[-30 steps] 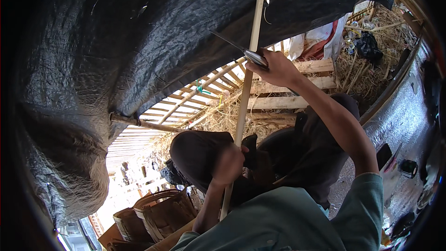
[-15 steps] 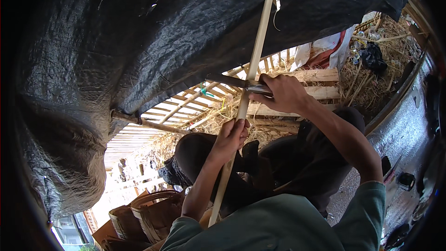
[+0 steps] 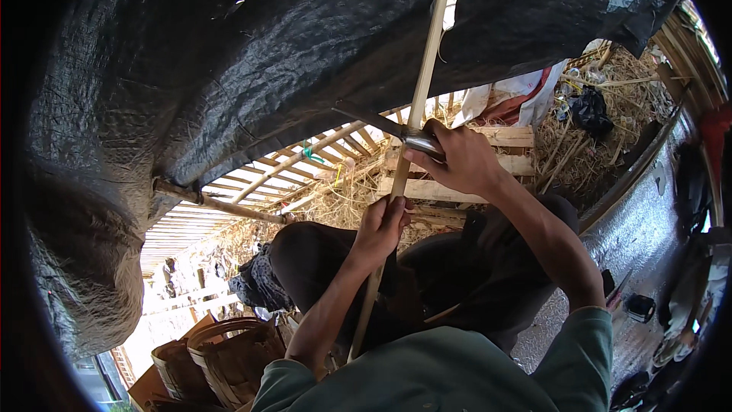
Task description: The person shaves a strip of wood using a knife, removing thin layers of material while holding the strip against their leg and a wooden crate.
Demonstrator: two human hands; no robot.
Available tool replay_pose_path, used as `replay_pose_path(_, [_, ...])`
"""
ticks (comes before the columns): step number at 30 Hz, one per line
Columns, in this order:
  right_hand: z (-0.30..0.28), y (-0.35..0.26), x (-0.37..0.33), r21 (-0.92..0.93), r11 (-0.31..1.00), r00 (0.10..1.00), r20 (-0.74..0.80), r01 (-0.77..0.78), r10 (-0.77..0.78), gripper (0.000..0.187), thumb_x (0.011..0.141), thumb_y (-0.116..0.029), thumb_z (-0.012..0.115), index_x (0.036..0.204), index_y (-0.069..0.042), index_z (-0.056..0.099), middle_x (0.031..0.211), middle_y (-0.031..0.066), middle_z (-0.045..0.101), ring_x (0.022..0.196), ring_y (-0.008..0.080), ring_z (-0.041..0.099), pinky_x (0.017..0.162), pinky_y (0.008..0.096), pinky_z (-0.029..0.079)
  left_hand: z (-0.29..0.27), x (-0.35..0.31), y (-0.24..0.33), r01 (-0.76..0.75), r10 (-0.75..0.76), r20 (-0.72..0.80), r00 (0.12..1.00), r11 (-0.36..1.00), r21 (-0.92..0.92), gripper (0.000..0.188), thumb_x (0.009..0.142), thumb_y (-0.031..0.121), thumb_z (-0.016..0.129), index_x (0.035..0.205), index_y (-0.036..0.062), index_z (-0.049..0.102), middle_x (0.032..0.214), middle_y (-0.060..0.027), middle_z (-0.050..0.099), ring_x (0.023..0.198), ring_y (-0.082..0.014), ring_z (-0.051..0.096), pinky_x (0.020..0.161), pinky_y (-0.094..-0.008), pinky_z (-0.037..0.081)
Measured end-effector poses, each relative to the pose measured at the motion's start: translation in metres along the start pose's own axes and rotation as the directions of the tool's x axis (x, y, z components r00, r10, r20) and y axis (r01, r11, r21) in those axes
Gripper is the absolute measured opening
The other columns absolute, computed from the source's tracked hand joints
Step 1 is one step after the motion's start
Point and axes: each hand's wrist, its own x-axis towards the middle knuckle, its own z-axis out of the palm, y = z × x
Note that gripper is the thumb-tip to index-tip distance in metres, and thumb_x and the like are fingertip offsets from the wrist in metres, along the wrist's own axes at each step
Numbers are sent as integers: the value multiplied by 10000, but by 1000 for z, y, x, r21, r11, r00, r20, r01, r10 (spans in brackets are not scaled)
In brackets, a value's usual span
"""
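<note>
A long pale strip of split bamboo [image 3: 422,95] runs from near my lap up toward the black sheeting, tilted to the right. My left hand [image 3: 381,229] is closed around it at mid-length, above my left knee. Farther up, my right hand [image 3: 463,160] grips a knife by its handle end, where a metal collar shows. The knife's dark, narrow blade [image 3: 370,117] points left and crosses the strip, touching it. A thin curled shaving [image 3: 441,49] hangs beside the strip's upper part. The strip's lower end disappears behind my shirt.
Black plastic sheeting [image 3: 252,69] hangs across the far side and left. Beyond my knees are wooden slats [image 3: 499,166] and straw. Woven bamboo baskets [image 3: 229,358] stand at lower left. A black bag [image 3: 591,111] lies on straw at right, above a shiny silvery surface [image 3: 633,236].
The knife blade has tipped, its point now higher on the left. Both hands keep their grips. The surroundings have shifted leftward in the picture.
</note>
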Motion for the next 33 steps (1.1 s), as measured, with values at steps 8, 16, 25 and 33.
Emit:
replay_pose_path(8, [8, 1, -3, -97, 987, 987, 87, -126, 134, 548, 807, -517, 526, 833, 29, 560, 566, 169, 589, 537, 334, 614, 505, 407, 501, -5, 11, -28, -146, 155, -14, 988, 954, 263, 215, 928, 169, 351, 1004, 9, 473, 629, 2, 437, 477, -60, 385, 426, -223, 323])
replay_pose_path(16, [22, 3, -1, -106, 974, 973, 94, -202, 212, 558, 740, -573, 590, 767, -16, 579, 574, 133, 592, 554, 287, 624, 507, 380, 492, -8, 5, -14, -131, 128, 28, 991, 952, 277, 188, 924, 153, 362, 1013, 14, 451, 662, -14, 469, 514, -63, 426, 458, -222, 353])
replay_pose_path(25, [39, 13, 17, 162, 904, 912, 188, -395, 364, 522, 655, -554, 665, 669, -33, 636, 581, 101, 599, 592, 230, 624, 566, 346, 485, -14, -11, 0, -135, 100, 182, 978, 971, 195, 196, 920, 156, 419, 1045, 6, 411, 733, -45, 544, 545, -86, 509, 502, -230, 433])
replay_pose_path(33, [41, 20, 42, 261, 841, 876, 40, -474, 481, 388, 688, -356, 625, 617, 22, 579, 562, 151, 578, 570, 253, 613, 533, 362, 463, -22, -51, -25, 20, -24, 44, 999, 995, 96, 212, 894, 203, 526, 951, 12, 455, 692, -25, 554, 519, -73, 523, 458, -210, 408])
